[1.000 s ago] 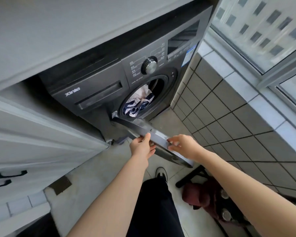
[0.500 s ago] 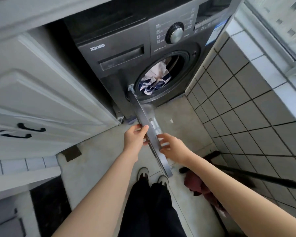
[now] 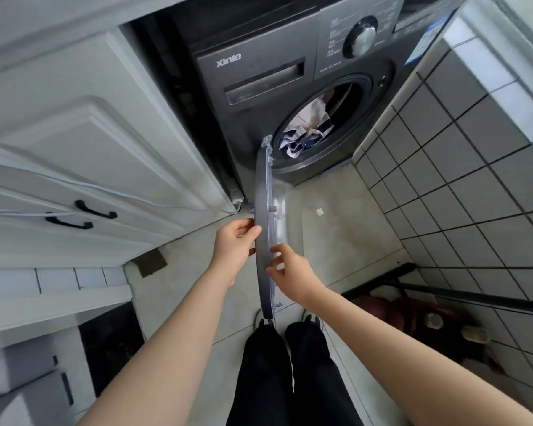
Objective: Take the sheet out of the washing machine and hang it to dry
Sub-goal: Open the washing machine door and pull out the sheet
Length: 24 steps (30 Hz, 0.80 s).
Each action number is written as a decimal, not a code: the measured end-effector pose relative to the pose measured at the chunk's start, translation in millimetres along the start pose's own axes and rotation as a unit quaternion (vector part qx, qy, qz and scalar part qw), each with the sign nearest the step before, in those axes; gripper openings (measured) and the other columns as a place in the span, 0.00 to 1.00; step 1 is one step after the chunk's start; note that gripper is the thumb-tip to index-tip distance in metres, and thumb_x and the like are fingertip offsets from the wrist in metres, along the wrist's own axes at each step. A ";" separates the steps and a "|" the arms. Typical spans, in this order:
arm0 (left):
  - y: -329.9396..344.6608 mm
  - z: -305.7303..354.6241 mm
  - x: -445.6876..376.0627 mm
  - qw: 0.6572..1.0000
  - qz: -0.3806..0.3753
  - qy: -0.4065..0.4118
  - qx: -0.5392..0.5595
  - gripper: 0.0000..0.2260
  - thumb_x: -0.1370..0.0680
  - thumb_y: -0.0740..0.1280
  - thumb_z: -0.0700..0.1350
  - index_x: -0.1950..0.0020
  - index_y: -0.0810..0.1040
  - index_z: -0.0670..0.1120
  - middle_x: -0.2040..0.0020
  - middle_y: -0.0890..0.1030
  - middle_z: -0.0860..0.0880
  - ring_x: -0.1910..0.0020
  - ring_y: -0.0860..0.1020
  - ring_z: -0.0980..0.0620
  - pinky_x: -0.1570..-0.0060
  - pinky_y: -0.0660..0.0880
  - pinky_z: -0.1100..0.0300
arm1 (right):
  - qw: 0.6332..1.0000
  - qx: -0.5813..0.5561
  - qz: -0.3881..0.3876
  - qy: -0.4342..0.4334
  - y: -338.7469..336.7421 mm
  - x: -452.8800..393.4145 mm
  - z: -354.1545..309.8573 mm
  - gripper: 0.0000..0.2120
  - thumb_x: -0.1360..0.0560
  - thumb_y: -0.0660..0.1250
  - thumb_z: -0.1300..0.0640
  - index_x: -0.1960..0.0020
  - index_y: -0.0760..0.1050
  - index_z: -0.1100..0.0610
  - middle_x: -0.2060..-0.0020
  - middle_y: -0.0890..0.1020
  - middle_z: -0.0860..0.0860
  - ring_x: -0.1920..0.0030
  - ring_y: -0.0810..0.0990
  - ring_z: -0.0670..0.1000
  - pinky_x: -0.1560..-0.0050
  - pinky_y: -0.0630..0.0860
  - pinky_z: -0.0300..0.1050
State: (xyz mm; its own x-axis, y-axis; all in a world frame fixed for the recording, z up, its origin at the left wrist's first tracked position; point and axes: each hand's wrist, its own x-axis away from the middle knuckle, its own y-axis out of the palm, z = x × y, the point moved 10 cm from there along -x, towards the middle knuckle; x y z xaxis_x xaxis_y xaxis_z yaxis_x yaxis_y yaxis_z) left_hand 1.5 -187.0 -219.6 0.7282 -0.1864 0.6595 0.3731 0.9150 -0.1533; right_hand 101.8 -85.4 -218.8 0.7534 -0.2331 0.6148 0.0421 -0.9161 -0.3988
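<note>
Soft daylight enters from the upper right. Wide-angle distortion bends the white panelled cabinet doors (image 3: 83, 155). Edges blur slightly.

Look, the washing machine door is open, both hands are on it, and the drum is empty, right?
Not quite. The drum is not empty: the head view shows a crumpled white and dark blue sheet inside the washing machine. The rest is right: the door is open, with the left hand and the right hand on its edge.
</note>
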 end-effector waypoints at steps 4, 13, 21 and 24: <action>-27.0 5.6 -9.2 0.999 -0.006 0.017 -0.044 0.08 0.23 0.69 0.43 0.45 0.78 0.49 0.47 0.82 0.48 0.46 0.80 0.50 0.45 0.79 0.47 | 1.000 -0.026 0.015 0.006 26.1 -4.6 -17.0 0.17 0.23 0.63 0.59 0.35 0.67 0.55 0.46 0.78 0.52 0.50 0.80 0.54 0.49 0.77 0.46; -66.8 28.5 -21.0 0.979 0.023 0.098 -0.175 0.11 0.23 0.68 0.43 0.41 0.80 0.43 0.48 0.83 0.45 0.46 0.80 0.49 0.42 0.76 0.53 | 0.998 -0.044 0.054 -0.001 63.0 -17.5 -52.3 0.17 0.23 0.63 0.60 0.35 0.67 0.58 0.46 0.78 0.52 0.47 0.78 0.54 0.45 0.76 0.50; -77.6 53.2 -12.5 0.958 0.052 0.142 -0.243 0.11 0.24 0.67 0.36 0.43 0.80 0.43 0.47 0.83 0.47 0.55 0.78 0.55 0.49 0.70 0.67 | 0.995 0.092 -0.003 -0.035 43.6 -21.9 -50.3 0.21 0.23 0.62 0.60 0.31 0.64 0.59 0.38 0.74 0.56 0.40 0.75 0.56 0.39 0.72 0.50; -71.9 84.0 -6.8 0.947 0.068 0.198 -0.243 0.14 0.26 0.64 0.33 0.44 0.79 0.45 0.49 0.82 0.51 0.55 0.78 0.56 0.54 0.68 0.76 | 0.991 0.125 0.004 -0.038 15.8 -23.8 -39.4 0.20 0.23 0.62 0.60 0.32 0.65 0.60 0.39 0.75 0.55 0.41 0.76 0.56 0.40 0.72 0.48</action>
State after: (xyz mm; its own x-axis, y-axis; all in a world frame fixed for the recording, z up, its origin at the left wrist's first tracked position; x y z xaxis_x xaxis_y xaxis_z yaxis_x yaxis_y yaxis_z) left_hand -78.6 -221.5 -151.3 0.9110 -0.2862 0.2970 0.4112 0.6854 -0.6010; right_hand 58.7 -107.2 -212.9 0.8008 -0.2058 0.5624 0.1909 -0.8024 -0.5654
